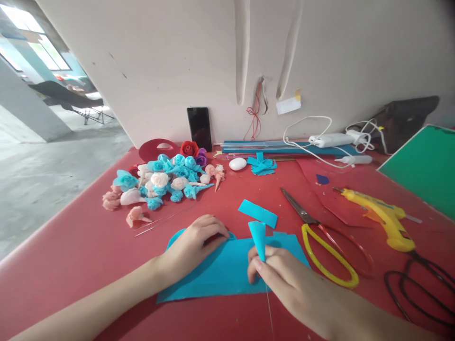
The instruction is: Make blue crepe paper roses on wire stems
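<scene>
My right hand (280, 274) pinches the narrow end of a rolled cone of blue crepe paper (258, 236), with its wide end up. Below those fingers a thin wire (269, 308) sticks out toward the table's front. Under both hands lies a larger blue crepe sheet (213, 279). My left hand (199, 241) rests on its far edge, thumb and fingertips closed on a bit of blue paper there. A cut blue strip (258, 213) lies just beyond the cone. Scissors (313, 227) with yellow and red handles lie open to the right.
A heap of paper flowers (163, 177) is at the back left, two loose wires (159, 225) before it. A yellow glue gun (380, 213) with black cord lies right. Along the back are a phone (199, 128), a white egg-shaped object (238, 164), blue scraps (262, 164) and white cables.
</scene>
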A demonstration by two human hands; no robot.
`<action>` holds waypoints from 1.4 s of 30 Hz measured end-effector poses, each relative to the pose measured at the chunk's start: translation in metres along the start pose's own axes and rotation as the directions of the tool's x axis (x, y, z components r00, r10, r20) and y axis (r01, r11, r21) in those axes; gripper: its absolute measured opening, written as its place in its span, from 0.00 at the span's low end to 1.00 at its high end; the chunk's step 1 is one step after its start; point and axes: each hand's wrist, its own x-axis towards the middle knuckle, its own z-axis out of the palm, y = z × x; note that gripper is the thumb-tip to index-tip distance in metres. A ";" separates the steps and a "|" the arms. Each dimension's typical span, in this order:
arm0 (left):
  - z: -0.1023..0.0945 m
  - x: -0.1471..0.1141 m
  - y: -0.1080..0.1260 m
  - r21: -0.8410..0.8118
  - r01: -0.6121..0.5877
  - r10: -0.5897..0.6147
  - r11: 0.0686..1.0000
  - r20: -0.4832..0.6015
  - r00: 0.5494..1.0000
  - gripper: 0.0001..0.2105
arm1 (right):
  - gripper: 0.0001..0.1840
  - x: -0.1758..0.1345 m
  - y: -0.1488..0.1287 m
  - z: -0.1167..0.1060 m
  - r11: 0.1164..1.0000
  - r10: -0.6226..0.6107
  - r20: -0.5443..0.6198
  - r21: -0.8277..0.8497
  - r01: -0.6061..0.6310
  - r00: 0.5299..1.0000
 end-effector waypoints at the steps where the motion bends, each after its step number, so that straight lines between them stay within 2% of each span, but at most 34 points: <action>1: -0.001 0.001 0.001 -0.011 0.031 -0.031 0.999 -0.008 0.999 0.06 | 0.22 0.000 -0.001 0.000 1.000 0.004 -0.003 -0.004 -0.004 1.000; 7: -0.011 0.002 0.005 -0.136 0.211 -0.220 0.968 -0.056 0.974 0.07 | 0.22 0.001 0.001 0.002 1.000 0.022 -0.006 -0.011 -0.022 1.000; 13: -0.016 0.002 0.007 -0.278 0.254 -0.303 0.927 -0.153 0.941 0.04 | 0.21 -0.009 -0.005 -0.010 0.991 -0.004 0.084 0.132 -0.007 0.996; 15: -0.016 0.000 0.011 -0.316 0.250 -0.314 0.915 -0.170 0.934 0.03 | 0.21 -0.012 -0.012 -0.019 0.990 -0.017 0.051 0.142 0.009 0.999; 18: -0.015 -0.004 0.021 -0.338 0.226 -0.299 0.914 -0.184 0.936 0.03 | 0.17 -0.013 -0.019 -0.031 0.993 -0.118 -0.030 0.002 0.118 0.993; 21: -0.020 -0.005 0.035 -0.327 0.184 -0.259 0.927 -0.206 0.944 0.03 | 0.15 -0.011 -0.019 -0.039 0.947 -0.265 -0.071 -0.208 0.245 0.962; 23: -0.026 0.000 0.045 -0.299 0.117 -0.188 0.947 -0.222 0.957 0.03 | 0.14 -0.011 -0.017 -0.042 0.914 -0.332 -0.081 -0.275 0.299 0.940; 25: -0.035 0.009 0.056 -0.254 0.014 -0.073 0.967 -0.225 0.972 0.06 | 0.14 -0.012 -0.017 -0.046 0.908 -0.356 -0.056 -0.254 0.332 0.933; 27: -0.043 0.021 0.069 -0.226 -0.076 0.032 0.971 -0.192 0.981 0.09 | 0.14 -0.014 -0.019 -0.050 0.932 -0.323 -0.008 -0.174 0.316 0.946; 29: -0.049 0.033 0.081 -0.218 -0.121 0.089 0.968 -0.153 0.984 0.10 | 0.14 -0.015 -0.021 -0.053 0.969 -0.226 0.034 -0.091 0.228 0.974; 31: -0.051 0.042 0.091 -0.242 -0.142 0.106 0.960 -0.156 0.982 0.10 | 0.16 -0.017 -0.022 -0.054 0.996 -0.087 0.064 -0.013 0.088 0.994; 33: -0.049 0.045 0.097 -0.307 -0.132 0.078 0.942 -0.182 0.980 0.10 | 0.17 -0.018 -0.022 -0.053 0.999 -0.004 0.081 0.045 0.001 0.997; 36: -0.046 0.045 0.101 -0.422 -0.093 0.019 0.902 -0.177 0.984 0.16 | 0.19 -0.020 -0.020 -0.048 0.991 0.037 0.004 0.125 -0.037 0.999; 39: -0.045 0.044 0.101 -0.445 -0.066 -0.020 0.893 -0.185 0.982 0.15 | 0.21 -0.021 -0.019 -0.040 0.977 0.107 -0.103 0.197 -0.085 0.989; 41: -0.046 0.045 0.101 -0.485 -0.053 -0.042 0.873 -0.184 0.982 0.12 | 0.20 -0.020 -0.018 -0.037 0.980 0.080 -0.131 0.192 -0.054 0.988; 42: -0.046 0.046 0.102 -0.539 -0.040 -0.050 0.842 -0.151 0.987 0.11 | 0.20 -0.020 -0.018 -0.037 0.984 0.050 -0.139 0.176 -0.025 0.989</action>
